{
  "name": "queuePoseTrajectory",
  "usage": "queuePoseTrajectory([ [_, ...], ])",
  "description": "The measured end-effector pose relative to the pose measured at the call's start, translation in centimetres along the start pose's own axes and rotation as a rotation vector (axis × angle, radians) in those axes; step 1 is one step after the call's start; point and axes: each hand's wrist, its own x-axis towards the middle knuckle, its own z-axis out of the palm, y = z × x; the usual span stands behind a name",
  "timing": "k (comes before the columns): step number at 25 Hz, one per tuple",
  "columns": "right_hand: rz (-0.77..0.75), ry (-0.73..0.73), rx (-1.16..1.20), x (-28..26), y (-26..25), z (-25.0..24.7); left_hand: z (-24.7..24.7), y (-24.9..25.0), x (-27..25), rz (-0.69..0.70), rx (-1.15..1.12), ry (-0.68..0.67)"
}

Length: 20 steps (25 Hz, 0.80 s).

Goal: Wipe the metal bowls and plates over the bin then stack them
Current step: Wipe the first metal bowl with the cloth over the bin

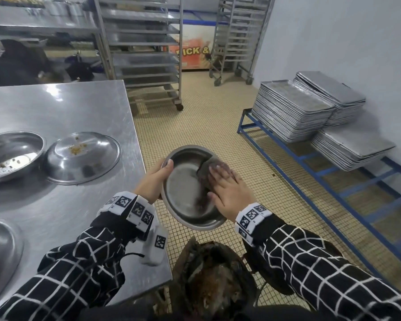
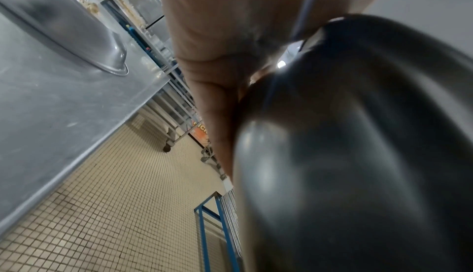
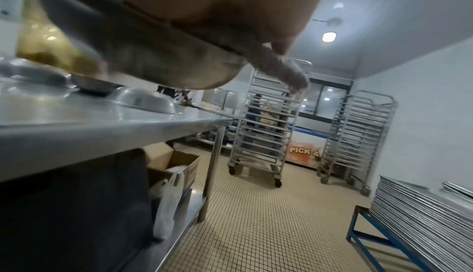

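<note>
Bowl (image 1: 185, 188) over bin (image 1: 208, 286), table (image 1: 63, 112) left, tray stacks (image 1: 292, 112) right

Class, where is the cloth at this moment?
In the head view the cloth lies inside the bowl, on its right side, pressed under the right hand, with the bin below.

We observe the left hand (image 2: 230, 39) gripping the rim of a dark metal bowl (image 2: 358, 165) that fills the right of the view, beside a steel table (image 2: 58, 114) bearing an upturned bowl (image 2: 76, 33) above tiled floor (image 2: 115, 205).
</note>
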Motion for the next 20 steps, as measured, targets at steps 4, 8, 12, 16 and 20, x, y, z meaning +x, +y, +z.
queuePoseTrajectory([
  [4, 0.109, 0.071, 0.340, 1.0, 0.9, -0.6, 0.4, 0.0, 0.6, -0.090, 0.013, -0.062],
  [8, 0.307, 0.197, 0.871, 1.4, 2.0, -2.0, 0.6, -0.8, 0.7, -0.149, -0.072, -0.120],
  [12, 0.389, 0.233, 1.046, 0.8, 2.2, -2.4, 1.2, -0.3, 0.5, -0.085, -0.087, -0.147],
  [16, 0.542, 0.308, 1.102, 0.4, 1.3, -2.4, 1.1, 0.6, 0.7, -0.023, -0.098, -0.108],
  [20, 0.735, 0.423, 1.286, -1.1, 0.1, -2.0, 2.2, 1.1, 0.2, 0.041, -0.092, 0.076],
])
